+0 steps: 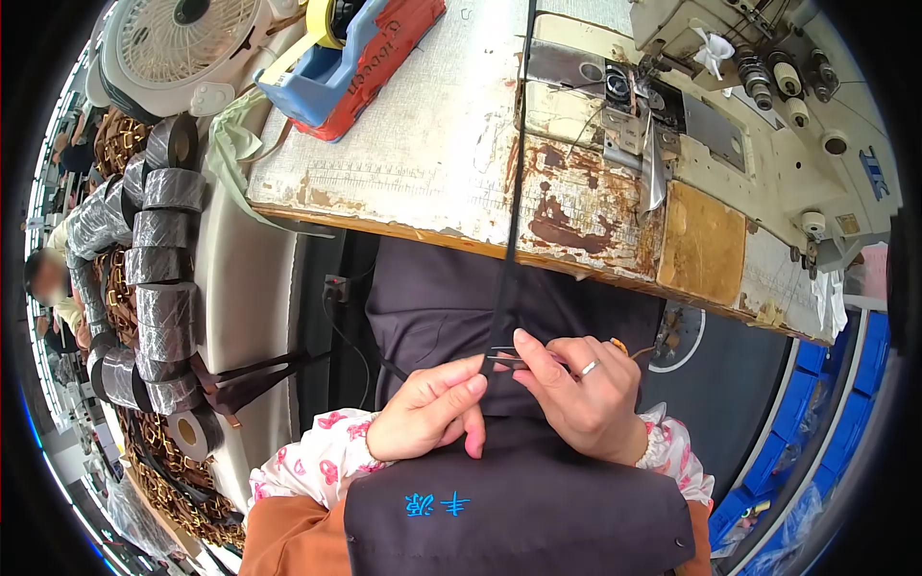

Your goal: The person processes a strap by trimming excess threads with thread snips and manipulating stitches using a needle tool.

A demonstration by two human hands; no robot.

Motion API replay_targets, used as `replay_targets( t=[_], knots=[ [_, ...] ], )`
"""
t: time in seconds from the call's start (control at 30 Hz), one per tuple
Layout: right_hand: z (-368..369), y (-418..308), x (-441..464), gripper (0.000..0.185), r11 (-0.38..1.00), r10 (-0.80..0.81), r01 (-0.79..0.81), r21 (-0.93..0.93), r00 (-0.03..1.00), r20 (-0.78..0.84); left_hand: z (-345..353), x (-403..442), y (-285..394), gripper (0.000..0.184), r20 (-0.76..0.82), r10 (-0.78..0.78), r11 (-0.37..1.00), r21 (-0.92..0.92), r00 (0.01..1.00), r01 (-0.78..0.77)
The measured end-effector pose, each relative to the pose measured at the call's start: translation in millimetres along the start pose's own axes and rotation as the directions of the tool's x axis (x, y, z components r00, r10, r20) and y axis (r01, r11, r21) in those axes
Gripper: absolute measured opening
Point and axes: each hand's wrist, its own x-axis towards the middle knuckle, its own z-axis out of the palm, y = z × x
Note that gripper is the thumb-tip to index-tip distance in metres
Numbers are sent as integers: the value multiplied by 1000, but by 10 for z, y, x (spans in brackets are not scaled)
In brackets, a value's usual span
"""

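Observation:
A long narrow black strap (506, 278) comes down over the table edge to my hands above my lap. My left hand (427, 408) pinches its lower part between thumb and forefinger, the other fingers curled. My right hand (586, 389), with a ring on one finger, is closed around small scissors (503, 353). Their two thin metal blades point left and lie at the strap, just beside my left fingertips. Most of the handle is hidden in my palm. I cannot tell whether the blades touch the strap.
A worn sewing-machine table (413, 182) lies ahead, with the machine (768, 115) at right. A blue tape dispenser (322, 82) and a fan (182, 48) stand at upper left. Wrapped rolls (163, 264) line the left side. Blue bins (783, 432) are at right. Another person sits far left.

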Motion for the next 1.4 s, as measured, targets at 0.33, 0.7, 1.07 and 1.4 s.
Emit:
replay_targets(
  t=[0.33,0.7,1.07,1.4],
  knots=[
    [-18,49,-33,30,950,133,-136,283,991,31,3,31,-107,32,-114,190,981,52,975,-185],
    [-56,-22,0,32,972,97,-124,199,986,137,15,0,-18,31,-156,111,994,1,982,-112],
    [-36,-45,-3,38,994,72,-84,69,984,163,11,4,-81,29,-206,115,993,-10,972,-119],
    [-67,-53,30,38,998,52,-58,33,984,169,12,6,-77,28,-210,148,989,5,966,-151]
  ],
)
